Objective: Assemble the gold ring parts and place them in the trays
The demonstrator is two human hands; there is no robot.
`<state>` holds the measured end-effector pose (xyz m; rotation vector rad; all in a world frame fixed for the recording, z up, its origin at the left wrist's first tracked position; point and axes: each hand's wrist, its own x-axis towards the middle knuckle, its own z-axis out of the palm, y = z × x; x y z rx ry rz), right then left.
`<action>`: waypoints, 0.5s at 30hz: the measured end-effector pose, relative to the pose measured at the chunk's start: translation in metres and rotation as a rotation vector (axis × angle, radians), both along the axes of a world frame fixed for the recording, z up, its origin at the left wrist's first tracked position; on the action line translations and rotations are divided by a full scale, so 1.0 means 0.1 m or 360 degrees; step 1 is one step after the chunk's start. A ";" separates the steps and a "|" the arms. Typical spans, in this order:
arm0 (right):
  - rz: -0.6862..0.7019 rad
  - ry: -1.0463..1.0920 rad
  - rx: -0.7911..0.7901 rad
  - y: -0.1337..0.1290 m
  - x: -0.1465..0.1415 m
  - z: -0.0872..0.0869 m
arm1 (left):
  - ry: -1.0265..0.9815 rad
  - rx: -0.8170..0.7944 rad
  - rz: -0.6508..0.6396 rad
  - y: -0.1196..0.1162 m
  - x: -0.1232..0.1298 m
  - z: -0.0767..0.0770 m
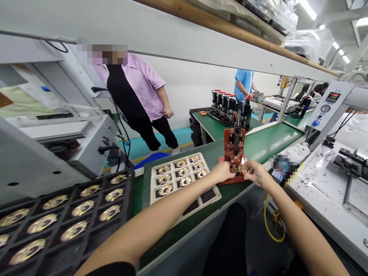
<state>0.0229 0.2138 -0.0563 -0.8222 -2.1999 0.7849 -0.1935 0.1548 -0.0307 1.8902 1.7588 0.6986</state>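
At the foot of the red press (234, 143) on the green bench (270, 142), I have my right hand (255, 172) narrowed, fingertips pinching a round gold piece (245, 168); my left hand (224, 171) is against the base of the press, beside a second round piece (234, 170), and I cannot tell whether its fingers grip that one; the upright of the press rises just behind both hands and blocks the way straight forward; to the left a cream tray (152, 186) of gold rings (183, 172) sits close by, and my left forearm passes over its near side; beyond it a black tray (130, 193) with more rings takes up the left corner, below a grey machine (99, 140) with hanging cables (128, 138); to the right a dark keypad device (283, 168) lies near my right wrist, next to a white machine table (312, 191) that bounds that side; a yellow hose (265, 218) loops below; the bench's front edge (201, 224) runs beneath both forearms, and a long beam (172, 42) crosses overhead; the widest room is along the bench, past the press to the right; across it stand a row of clamps (224, 103) and a co-worker in a pink shirt (146, 90), well apart from my hands.
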 end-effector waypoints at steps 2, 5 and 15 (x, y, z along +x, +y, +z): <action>-0.0009 -0.0025 -0.0013 0.04 -0.02 -0.05 | 0.0032 0.0015 0.0015 0.01 0.01 -0.02; 0.0011 -0.0071 -0.0030 0.09 -0.08 -0.11 | 0.0023 0.0038 0.0008 -0.13 -0.06 0.02; 0.0260 -0.0188 0.0020 0.15 -0.42 0.03 | -0.0972 -0.0111 0.0336 -1.12 -1.10 0.71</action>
